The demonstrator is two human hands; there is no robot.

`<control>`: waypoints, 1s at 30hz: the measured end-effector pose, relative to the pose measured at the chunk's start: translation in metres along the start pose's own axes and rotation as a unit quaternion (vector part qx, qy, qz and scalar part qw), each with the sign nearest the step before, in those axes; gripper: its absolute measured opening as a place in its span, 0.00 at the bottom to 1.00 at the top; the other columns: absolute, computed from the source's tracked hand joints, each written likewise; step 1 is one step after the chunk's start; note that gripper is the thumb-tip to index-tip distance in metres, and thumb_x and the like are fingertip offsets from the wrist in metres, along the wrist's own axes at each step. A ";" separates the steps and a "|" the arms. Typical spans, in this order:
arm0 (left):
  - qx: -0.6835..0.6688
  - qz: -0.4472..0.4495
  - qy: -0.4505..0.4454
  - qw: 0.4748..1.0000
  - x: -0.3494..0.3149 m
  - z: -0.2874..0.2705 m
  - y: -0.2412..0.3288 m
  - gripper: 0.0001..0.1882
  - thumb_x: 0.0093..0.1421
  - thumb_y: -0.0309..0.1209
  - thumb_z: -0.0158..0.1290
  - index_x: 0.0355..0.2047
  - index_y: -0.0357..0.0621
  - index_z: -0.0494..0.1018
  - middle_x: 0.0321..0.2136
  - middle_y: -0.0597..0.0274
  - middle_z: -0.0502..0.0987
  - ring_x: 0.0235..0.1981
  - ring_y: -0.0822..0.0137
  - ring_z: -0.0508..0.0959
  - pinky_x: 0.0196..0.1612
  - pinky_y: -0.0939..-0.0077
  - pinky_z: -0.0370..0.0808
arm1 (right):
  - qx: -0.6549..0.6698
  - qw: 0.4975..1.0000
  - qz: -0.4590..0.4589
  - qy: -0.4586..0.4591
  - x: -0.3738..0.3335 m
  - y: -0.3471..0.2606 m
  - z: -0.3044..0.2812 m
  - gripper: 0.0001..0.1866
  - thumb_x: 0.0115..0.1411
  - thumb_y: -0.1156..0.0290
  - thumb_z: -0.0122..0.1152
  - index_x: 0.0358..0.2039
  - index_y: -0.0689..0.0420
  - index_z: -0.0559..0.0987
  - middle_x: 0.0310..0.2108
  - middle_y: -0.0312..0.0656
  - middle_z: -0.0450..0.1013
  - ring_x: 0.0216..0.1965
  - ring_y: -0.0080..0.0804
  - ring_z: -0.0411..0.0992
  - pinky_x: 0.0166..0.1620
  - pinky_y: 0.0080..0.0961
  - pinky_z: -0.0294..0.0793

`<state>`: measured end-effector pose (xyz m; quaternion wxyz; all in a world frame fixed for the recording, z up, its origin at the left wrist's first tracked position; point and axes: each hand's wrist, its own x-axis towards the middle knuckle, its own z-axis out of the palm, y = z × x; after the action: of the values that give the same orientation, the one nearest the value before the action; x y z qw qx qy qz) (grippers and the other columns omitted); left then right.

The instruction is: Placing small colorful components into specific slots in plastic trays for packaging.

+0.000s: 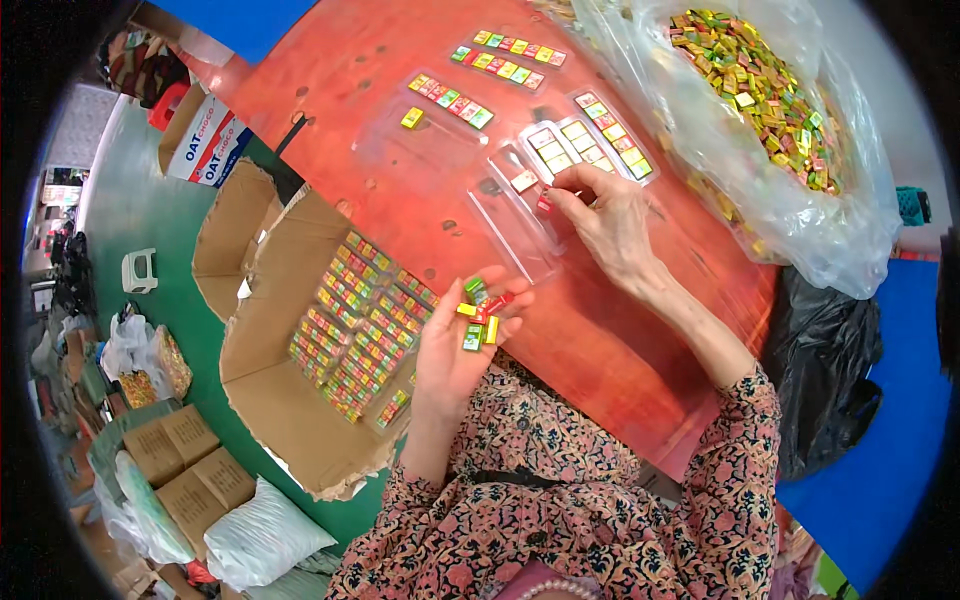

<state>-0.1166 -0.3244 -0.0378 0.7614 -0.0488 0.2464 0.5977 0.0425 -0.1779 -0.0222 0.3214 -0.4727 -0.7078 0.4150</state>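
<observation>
My left hand (448, 345) is palm up, cupped around several small wrapped blocks (478, 322) in green, red and yellow. Between the thumb and fingers of my right hand (612, 225) is a small red wrapped block (544, 202), over a clear plastic tray (510, 240). One pale block (523, 181) lies in that tray's far part. Just beyond my right fingers, another clear tray holds blocks in rows (567, 147), and a filled strip (612, 136) lies beside it. What the blocks contain is hidden by their wrappers.
Filled strips (450, 100) and a lone yellow block (412, 118) lie farther across the red table (340, 90). A large clear bag (850, 235) of loose blocks stands far right. An open cardboard box (265, 370) with many packed trays (360, 330) sits at left. A black bag (820, 370) hangs at right.
</observation>
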 end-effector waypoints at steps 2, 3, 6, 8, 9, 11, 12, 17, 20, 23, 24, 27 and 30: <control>-0.008 0.015 0.005 1.000 0.001 -0.007 0.007 0.24 0.66 0.41 0.32 0.50 0.33 0.62 0.47 0.41 0.69 0.48 0.50 0.71 0.45 0.66 0.72 | -0.051 0.998 -0.034 0.017 0.003 0.005 0.014 0.07 0.52 0.74 0.59 0.30 0.63 0.77 0.21 0.41 0.74 0.22 0.22 0.71 0.26 0.21 0.69; -0.010 0.015 0.005 1.000 0.001 -0.010 0.009 0.24 0.66 0.41 0.32 0.50 0.33 0.62 0.47 0.41 0.69 0.48 0.50 0.71 0.45 0.66 0.72 | -0.100 0.992 -0.068 0.036 0.004 0.008 0.020 0.06 0.52 0.73 0.59 0.29 0.63 0.76 0.20 0.42 0.74 0.21 0.25 0.72 0.25 0.22 0.69; -0.008 0.022 -0.003 1.000 0.004 -0.013 0.017 0.24 0.66 0.41 0.33 0.51 0.33 0.61 0.48 0.40 0.67 0.49 0.50 0.70 0.46 0.65 0.72 | -0.151 0.978 -0.121 0.074 0.005 0.011 0.036 0.04 0.51 0.74 0.59 0.27 0.61 0.76 0.21 0.44 0.72 0.21 0.33 0.72 0.25 0.26 0.68; -0.008 0.024 -0.015 1.000 0.006 -0.014 0.020 0.24 0.66 0.40 0.33 0.52 0.33 0.60 0.49 0.40 0.66 0.50 0.50 0.69 0.47 0.64 0.72 | -0.192 0.969 -0.137 0.071 0.005 0.010 0.039 0.03 0.51 0.74 0.59 0.27 0.60 0.76 0.22 0.44 0.71 0.22 0.36 0.72 0.25 0.28 0.68; -0.011 0.024 -0.014 1.000 0.006 -0.016 0.021 0.24 0.66 0.40 0.33 0.52 0.33 0.60 0.49 0.40 0.66 0.50 0.50 0.69 0.47 0.64 0.72 | -0.231 0.958 -0.152 0.071 0.005 0.010 0.040 0.03 0.51 0.74 0.58 0.26 0.59 0.75 0.22 0.44 0.71 0.23 0.40 0.71 0.25 0.30 0.68; -0.015 0.030 -0.030 0.999 0.010 -0.021 0.021 0.23 0.66 0.39 0.33 0.53 0.33 0.59 0.50 0.40 0.65 0.51 0.50 0.69 0.47 0.64 0.72 | -0.232 0.960 -0.144 0.066 0.004 0.015 0.046 0.02 0.51 0.75 0.58 0.26 0.59 0.75 0.23 0.43 0.70 0.23 0.40 0.71 0.25 0.30 0.68; -0.017 0.029 -0.028 0.999 0.012 -0.024 0.021 0.23 0.66 0.39 0.33 0.53 0.33 0.59 0.50 0.40 0.65 0.51 0.50 0.69 0.47 0.64 0.72 | -0.232 0.961 -0.137 0.062 0.004 0.018 0.048 0.02 0.51 0.75 0.58 0.26 0.58 0.75 0.24 0.43 0.69 0.23 0.41 0.70 0.25 0.31 0.67; 0.022 0.023 -0.022 0.999 0.015 -0.031 0.028 0.24 0.65 0.39 0.33 0.54 0.33 0.57 0.51 0.39 0.65 0.51 0.49 0.68 0.47 0.63 0.72 | -0.126 0.978 -0.163 0.028 -0.001 0.014 0.051 0.03 0.50 0.76 0.59 0.26 0.61 0.75 0.22 0.43 0.68 0.22 0.35 0.69 0.25 0.28 0.66; 0.018 0.029 -0.024 0.999 0.016 -0.028 0.032 0.24 0.65 0.39 0.33 0.54 0.32 0.57 0.51 0.38 0.64 0.52 0.48 0.67 0.48 0.62 0.72 | -0.090 0.983 -0.159 -0.016 -0.013 -0.005 0.051 0.03 0.49 0.79 0.60 0.26 0.62 0.75 0.21 0.41 0.67 0.22 0.30 0.68 0.25 0.25 0.65; -0.013 0.031 -0.017 0.999 0.018 -0.033 0.029 0.24 0.65 0.39 0.34 0.53 0.32 0.59 0.50 0.44 0.66 0.49 0.52 0.70 0.47 0.60 0.72 | -0.038 0.974 -0.192 -0.111 -0.022 -0.014 0.052 0.07 0.47 0.77 0.62 0.28 0.59 0.76 0.23 0.40 0.67 0.25 0.33 0.67 0.27 0.27 0.66; -0.043 0.033 -0.013 0.998 0.018 -0.035 0.027 0.24 0.64 0.38 0.35 0.53 0.32 0.60 0.50 0.47 0.67 0.47 0.54 0.71 0.47 0.59 0.72 | -0.037 0.974 -0.192 -0.111 -0.023 -0.016 0.052 0.07 0.47 0.77 0.62 0.28 0.59 0.76 0.23 0.40 0.67 0.25 0.33 0.67 0.27 0.27 0.66; -0.042 0.028 -0.045 0.998 0.022 -0.036 0.027 0.23 0.64 0.38 0.35 0.53 0.32 0.60 0.49 0.51 0.68 0.45 0.57 0.72 0.46 0.58 0.73 | -0.103 0.957 -0.227 -0.147 -0.026 -0.022 0.054 0.11 0.42 0.76 0.63 0.30 0.58 0.76 0.29 0.40 0.67 0.32 0.37 0.67 0.32 0.29 0.67; -0.032 0.025 -0.013 0.999 0.020 -0.033 0.024 0.24 0.64 0.38 0.35 0.53 0.32 0.60 0.49 0.48 0.68 0.45 0.57 0.73 0.46 0.60 0.73 | -0.096 0.949 -0.247 -0.173 -0.024 -0.019 0.049 0.10 0.45 0.77 0.62 0.30 0.59 0.76 0.28 0.41 0.68 0.31 0.36 0.67 0.32 0.28 0.67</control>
<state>-0.1467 -0.3122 -0.0702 0.7470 -0.0594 0.2186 0.6250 0.0011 -0.2186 -0.0285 0.2394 -0.2326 -0.8836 0.3284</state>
